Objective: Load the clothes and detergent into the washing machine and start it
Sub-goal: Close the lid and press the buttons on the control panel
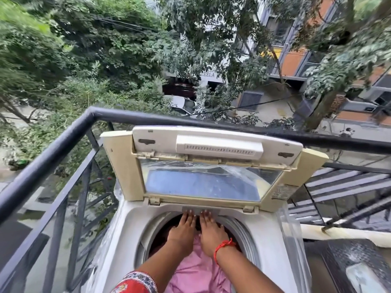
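A white top-loading washing machine [127,225] stands on a balcony with its lid [203,163] folded up at the back. Pink clothes [196,269] lie in the round drum, with darker fabric deeper in. My left hand [184,229] and my right hand [210,229] reach side by side over the drum. Their fingertips touch a small grey panel [201,210] at the drum's back rim. The fingers are stretched out flat and hold nothing. A red thread circles my right wrist. No detergent is in view.
A black metal railing [63,144] wraps the balcony close behind and left of the machine. Clear plastic sheeting [289,240] hangs on the machine's right side. A dark object [347,265] sits at lower right. Trees and buildings lie far below.
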